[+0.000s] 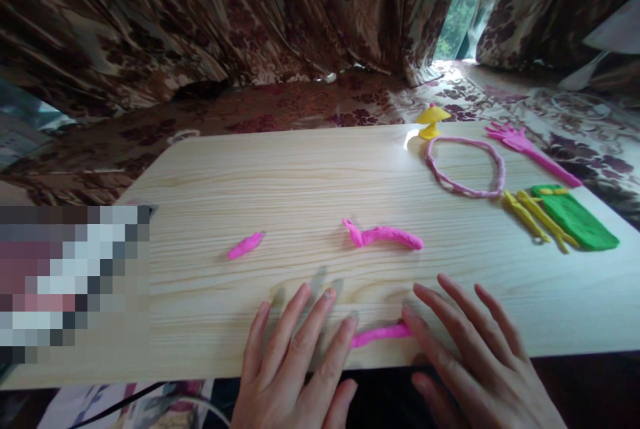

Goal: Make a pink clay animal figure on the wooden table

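A thin roll of pink modelling clay (381, 334) lies near the table's front edge. My left hand (305, 355) is spread with its index fingertip at the roll's left end. At the right end rests the index finger of my right hand (473, 349), its other fingers stretched apart. Both hands are open, palms down, and partly cover the roll's ends. Farther back lies a bent pink clay piece (393, 237) with a small loop at its left tip. A short, tapered pink clay lump (245, 245) sits to the left.
At the right are a pink clay ring (465, 140), a yellow mushroom-like clay figure (431, 123), a pink clay hand with arm (545, 159), a green clay slab (580, 219) and yellow clay sticks (537, 215). A blurred-out object (65, 282) covers the left side of the wooden table (280, 175).
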Tool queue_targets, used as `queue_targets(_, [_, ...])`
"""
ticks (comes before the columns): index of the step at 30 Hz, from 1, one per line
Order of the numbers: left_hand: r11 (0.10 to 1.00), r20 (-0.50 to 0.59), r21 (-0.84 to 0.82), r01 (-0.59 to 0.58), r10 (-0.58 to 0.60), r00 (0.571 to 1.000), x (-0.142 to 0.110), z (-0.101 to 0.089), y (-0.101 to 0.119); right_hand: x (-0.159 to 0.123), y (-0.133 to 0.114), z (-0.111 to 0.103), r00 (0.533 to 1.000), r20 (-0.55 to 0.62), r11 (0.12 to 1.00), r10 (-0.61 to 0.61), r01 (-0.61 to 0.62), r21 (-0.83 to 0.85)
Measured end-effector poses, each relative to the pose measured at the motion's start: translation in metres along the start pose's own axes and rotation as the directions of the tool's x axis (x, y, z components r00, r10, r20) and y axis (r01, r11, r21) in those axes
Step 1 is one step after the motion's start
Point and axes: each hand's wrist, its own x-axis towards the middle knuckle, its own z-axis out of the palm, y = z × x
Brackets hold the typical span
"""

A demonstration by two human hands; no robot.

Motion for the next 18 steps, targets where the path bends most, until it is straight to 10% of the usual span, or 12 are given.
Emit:
queue_targets(8, [0.935,-0.125,-0.314,0.166,-0.214,0.969,0.035,-0.009,0.001,0.020,0.003,-0.005,0.989,-0.079,0.974,0.127,-0.110,0.198])
queue_targets(18, [0.951,-0.110,-0.265,0.157,-0.192,0.975,0.039,-0.008,-0.003,0.022,0.004,-0.003,0.983,-0.113,0.968,0.145,-0.117,0.224])
